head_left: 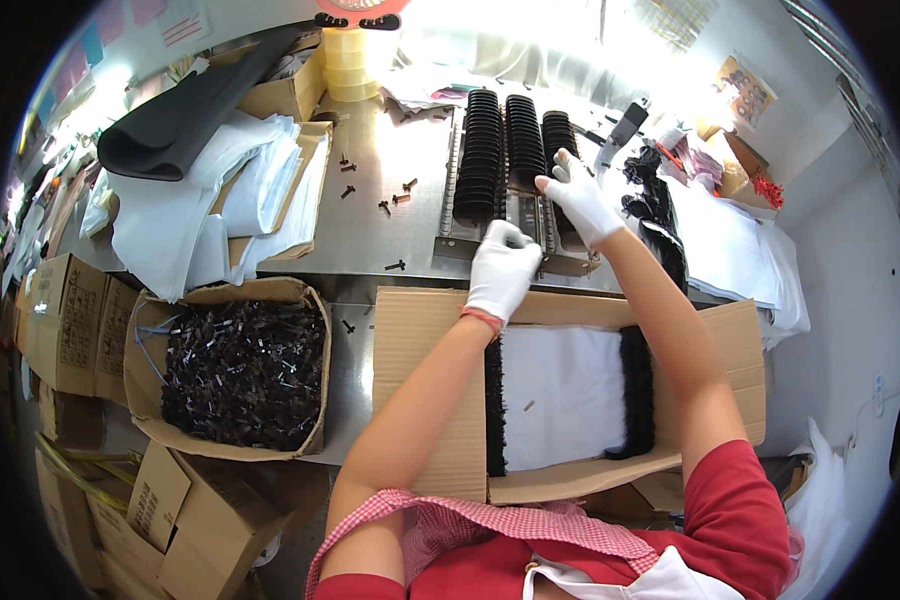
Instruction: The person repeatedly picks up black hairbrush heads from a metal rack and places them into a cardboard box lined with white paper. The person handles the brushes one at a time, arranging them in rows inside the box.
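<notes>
The left hand [502,272] is curled, pinching a small clip by its end at the rack [460,235]. At its one o'clock, the right hand [580,200] presses spread fingers on the clip rows [505,150]. The clips look light, stiff and easily scattered.

At near left an open brown cardboard box [315,330] holds a heap of small black clips. Flattened and stacked cardboard cartons [75,320] stand at its left. Far left, a rolled black sheet [185,115] rests on piled white fabric [185,215]. Rolls of clear yellowish tape [348,62] are stacked at far centre. Loose black clips [395,265] lie scattered on the grey metal tabletop [370,225].
</notes>
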`<state>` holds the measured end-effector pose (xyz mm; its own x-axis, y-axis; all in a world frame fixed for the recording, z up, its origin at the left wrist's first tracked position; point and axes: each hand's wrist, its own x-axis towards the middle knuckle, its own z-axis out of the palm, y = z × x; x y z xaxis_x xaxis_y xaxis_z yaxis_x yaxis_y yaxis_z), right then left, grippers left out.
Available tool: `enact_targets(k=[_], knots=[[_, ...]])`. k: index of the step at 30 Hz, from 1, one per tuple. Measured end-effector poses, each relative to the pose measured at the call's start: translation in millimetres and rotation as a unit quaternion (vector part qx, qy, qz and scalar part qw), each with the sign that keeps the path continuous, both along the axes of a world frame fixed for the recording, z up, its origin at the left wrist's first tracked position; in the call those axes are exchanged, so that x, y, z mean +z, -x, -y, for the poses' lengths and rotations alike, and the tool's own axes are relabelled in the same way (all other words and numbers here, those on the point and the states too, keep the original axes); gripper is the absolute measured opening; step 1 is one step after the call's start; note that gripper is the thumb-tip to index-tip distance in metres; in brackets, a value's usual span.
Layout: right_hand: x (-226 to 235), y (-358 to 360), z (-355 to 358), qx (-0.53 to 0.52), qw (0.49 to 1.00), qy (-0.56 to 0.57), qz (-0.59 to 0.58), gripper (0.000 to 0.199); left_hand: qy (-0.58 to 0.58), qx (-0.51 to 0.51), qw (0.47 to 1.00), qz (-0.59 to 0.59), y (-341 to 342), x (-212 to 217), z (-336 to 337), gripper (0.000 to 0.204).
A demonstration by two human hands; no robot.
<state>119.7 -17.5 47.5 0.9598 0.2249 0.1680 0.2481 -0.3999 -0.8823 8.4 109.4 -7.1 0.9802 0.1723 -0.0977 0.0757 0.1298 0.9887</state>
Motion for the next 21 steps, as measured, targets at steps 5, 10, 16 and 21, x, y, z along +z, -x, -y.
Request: enact_targets(k=[5, 10, 16, 21], knots=[[-45, -83, 3, 0.027, 0.974, -0.154, -0.161, 0.091, -0.383, -0.070, 0.921, 0.002, -14, 7, 19, 0.025], [-42, -57, -28, 0.107, 0.961, -0.181, -0.181, 0.066, -0.455, -0.083, 0.886, 0.040, -9, -6, 10, 0.017], [-61, -43, -41, 0.000, 0.955, 0.194, 0.224, 0.057, -0.431, -0.079, 0.898, 0.038, -7, -7, 12, 0.018], [-66, -63, -23, 0.064, 0.816, 0.321, 0.476, 0.052, -0.400, -0.093, 0.912, 0.014, -6, 4, 22, 0.023]])
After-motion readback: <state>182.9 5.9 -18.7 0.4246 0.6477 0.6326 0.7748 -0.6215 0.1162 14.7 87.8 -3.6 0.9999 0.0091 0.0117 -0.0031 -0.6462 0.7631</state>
